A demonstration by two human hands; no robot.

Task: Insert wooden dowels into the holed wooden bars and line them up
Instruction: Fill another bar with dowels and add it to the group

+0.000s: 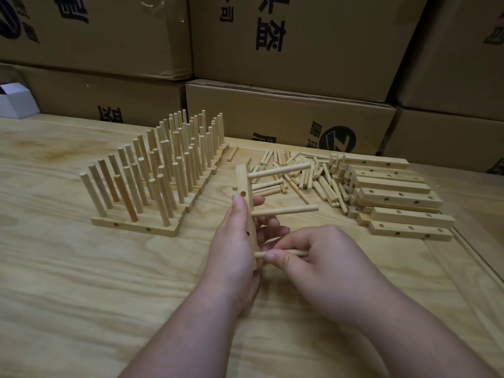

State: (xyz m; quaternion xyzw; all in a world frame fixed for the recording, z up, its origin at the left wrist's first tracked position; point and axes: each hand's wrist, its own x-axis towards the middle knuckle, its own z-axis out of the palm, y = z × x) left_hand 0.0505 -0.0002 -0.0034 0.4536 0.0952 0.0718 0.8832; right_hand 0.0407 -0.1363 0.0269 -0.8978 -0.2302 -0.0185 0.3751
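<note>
Where cartons (289,110) loom, pale plywood tabletop (81,268).

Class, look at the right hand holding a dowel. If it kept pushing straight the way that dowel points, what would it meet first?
The right hand pinches a dowel pointing left at the holed bar gripped by the left hand. It would likely meet the bar's lower end first; whether the tip lines up with a hole is hidden.

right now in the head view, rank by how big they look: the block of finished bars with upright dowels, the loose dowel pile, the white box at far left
1. Block of finished bars.
2. Loose dowel pile.
3. White box, cut off by the frame edge and farther back, so its true size is unsure.
</note>
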